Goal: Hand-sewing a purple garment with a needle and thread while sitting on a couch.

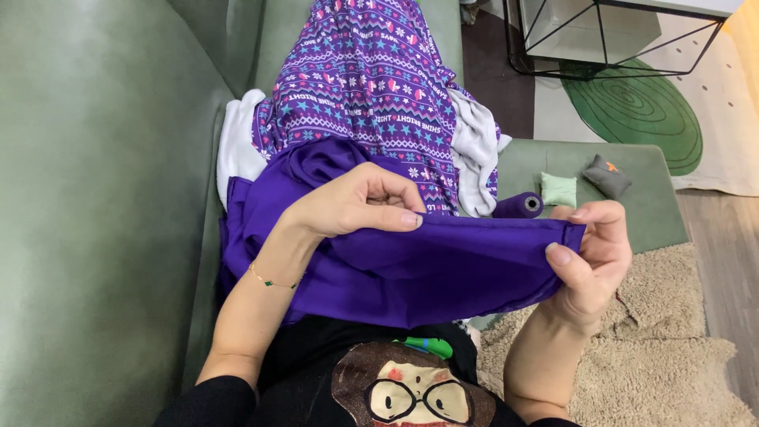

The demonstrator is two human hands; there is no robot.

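I see the solid purple fabric stretched across the centre of the frame, its top hem running from the left hand to the right hand. The left hand sits centre frame, palm down, fingers curled and pinched together on the hem. The right hand sits at centre right, thumb and fingers clamped on the fabric's right corner, wrist rising from the lower edge. Above the fabric, at upper centre, lies a purple patterned garment with white fleece lining. A purple thread spool rests just beyond the hem on the green sofa. Open room lies at the right: sofa cushion and beige shaggy rug.
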